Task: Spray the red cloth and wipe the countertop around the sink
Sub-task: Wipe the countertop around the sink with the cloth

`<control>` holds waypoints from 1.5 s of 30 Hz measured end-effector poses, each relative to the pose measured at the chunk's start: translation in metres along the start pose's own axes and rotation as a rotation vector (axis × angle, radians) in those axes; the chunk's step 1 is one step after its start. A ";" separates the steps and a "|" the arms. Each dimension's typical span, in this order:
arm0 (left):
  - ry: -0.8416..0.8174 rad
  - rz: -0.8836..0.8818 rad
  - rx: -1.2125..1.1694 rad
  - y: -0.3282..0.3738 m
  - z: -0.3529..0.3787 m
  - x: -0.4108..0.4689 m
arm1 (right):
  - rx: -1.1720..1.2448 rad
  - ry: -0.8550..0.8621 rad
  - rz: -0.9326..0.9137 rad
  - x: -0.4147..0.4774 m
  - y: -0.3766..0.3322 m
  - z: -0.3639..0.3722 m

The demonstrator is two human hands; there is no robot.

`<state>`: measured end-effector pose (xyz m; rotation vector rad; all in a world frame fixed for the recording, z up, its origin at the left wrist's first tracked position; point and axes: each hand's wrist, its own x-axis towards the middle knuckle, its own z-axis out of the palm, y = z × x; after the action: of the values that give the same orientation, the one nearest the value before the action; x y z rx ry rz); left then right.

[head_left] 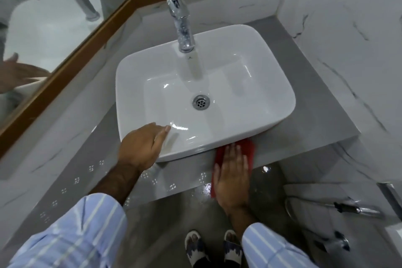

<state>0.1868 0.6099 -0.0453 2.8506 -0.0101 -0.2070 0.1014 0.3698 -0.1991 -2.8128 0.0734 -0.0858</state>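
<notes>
Head view: your surface carries the sink. Left hand rests open on its rim; right hand lies flat, pressing the cloth at the front edge. Soft, limp, likely light—pin it under your palm.

We note a chrome faucet standing upright at the far rim, its spout over the basin. A round metal drain sits in the basin floor. A wood-framed mirror runs along the far left wall. Marbled white tiles cover the right wall. Near right, a chrome hand sprayer hangs low. Patterned sandals stand on the grey floor.
</notes>
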 end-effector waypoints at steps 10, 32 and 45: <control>0.014 0.211 0.146 -0.075 -0.019 -0.007 | -0.046 -0.085 -0.027 -0.002 0.002 -0.013; 0.189 -0.080 0.243 -0.271 -0.027 -0.183 | -0.073 -0.253 -0.425 -0.039 -0.165 0.042; 0.472 -0.063 0.585 -0.337 -0.104 -0.230 | -0.150 -0.257 -0.390 -0.008 -0.241 0.055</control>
<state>-0.0306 0.9686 -0.0086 3.4002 0.1374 0.5487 0.1069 0.6158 -0.1737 -2.9197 -0.5489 0.1996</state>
